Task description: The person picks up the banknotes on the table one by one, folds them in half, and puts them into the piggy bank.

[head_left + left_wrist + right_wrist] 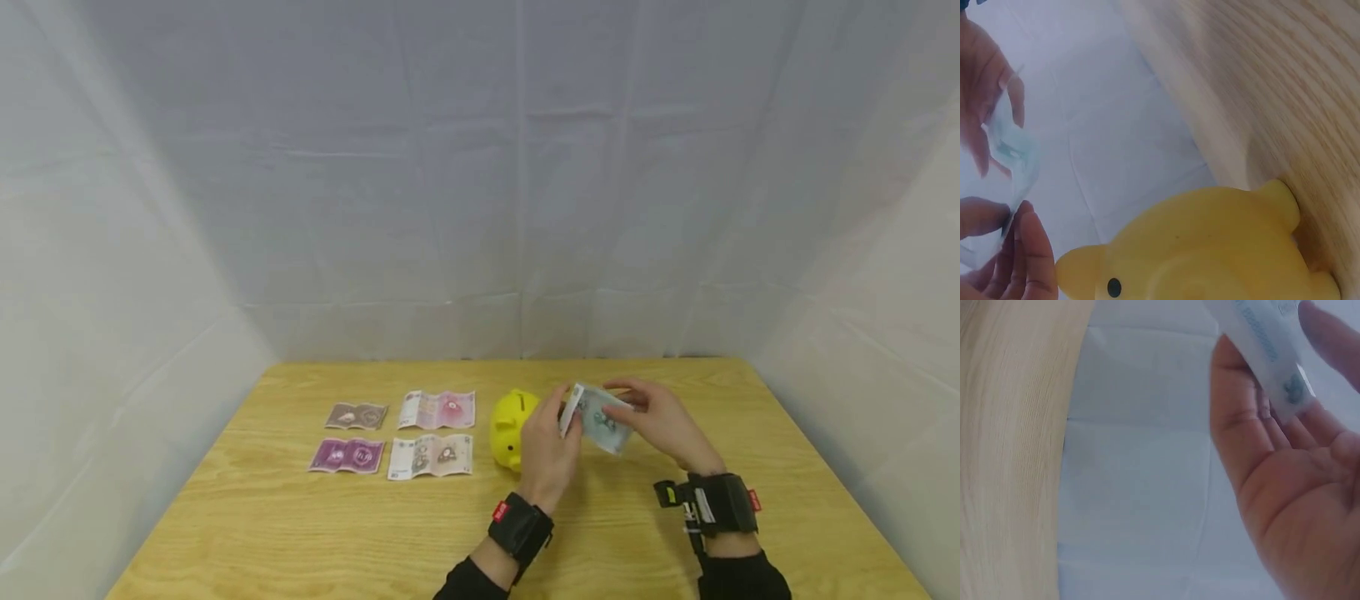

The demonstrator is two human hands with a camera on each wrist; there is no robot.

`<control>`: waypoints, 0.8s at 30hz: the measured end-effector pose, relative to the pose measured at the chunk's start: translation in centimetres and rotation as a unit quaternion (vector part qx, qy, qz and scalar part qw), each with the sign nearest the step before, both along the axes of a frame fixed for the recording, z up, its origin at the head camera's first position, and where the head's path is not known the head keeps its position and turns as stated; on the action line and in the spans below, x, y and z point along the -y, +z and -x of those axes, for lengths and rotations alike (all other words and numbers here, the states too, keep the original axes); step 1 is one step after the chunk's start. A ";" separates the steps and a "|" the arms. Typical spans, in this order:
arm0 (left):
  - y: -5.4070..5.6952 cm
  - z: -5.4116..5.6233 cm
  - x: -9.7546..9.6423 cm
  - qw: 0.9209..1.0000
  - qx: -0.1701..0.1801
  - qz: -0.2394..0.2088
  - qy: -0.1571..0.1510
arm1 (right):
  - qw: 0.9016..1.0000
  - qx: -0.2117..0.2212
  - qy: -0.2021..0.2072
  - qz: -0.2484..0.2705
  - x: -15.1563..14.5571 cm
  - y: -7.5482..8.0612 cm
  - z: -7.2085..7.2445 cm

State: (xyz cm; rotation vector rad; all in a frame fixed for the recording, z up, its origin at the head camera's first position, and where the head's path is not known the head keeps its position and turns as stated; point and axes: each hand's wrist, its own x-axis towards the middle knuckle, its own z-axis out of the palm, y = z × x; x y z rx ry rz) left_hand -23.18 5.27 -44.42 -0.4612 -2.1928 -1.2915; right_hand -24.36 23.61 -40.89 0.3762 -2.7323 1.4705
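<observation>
A pale blue-green banknote [606, 423] is held up above the table, creased and bent along its length. My left hand [550, 446] pinches its left end between thumb and fingers. At the other end, my right hand [667, 422] has the note between its thumb and fingers; in the right wrist view the end of the banknote [1266, 353] lies against those fingers. Just left of my left hand stands a yellow piggy bank [506, 421] with a dark slot on top, partly hidden by that hand. The left wrist view shows the piggy bank [1191, 244] close beside the left fingers.
Left of the piggy bank lie a brown banknote [356, 416], a pink banknote [450, 410], a purple banknote [347, 456] and a greyish banknote [431, 457], flat with fold creases. The wooden table [322, 533] meets white sheeting [450, 208] behind and at both sides.
</observation>
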 end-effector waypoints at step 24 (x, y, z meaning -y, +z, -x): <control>-0.8 -0.6 -0.2 0.996 -0.069 0.045 -0.023 | 0.990 0.009 0.017 0.141 0.6 0.4 -0.2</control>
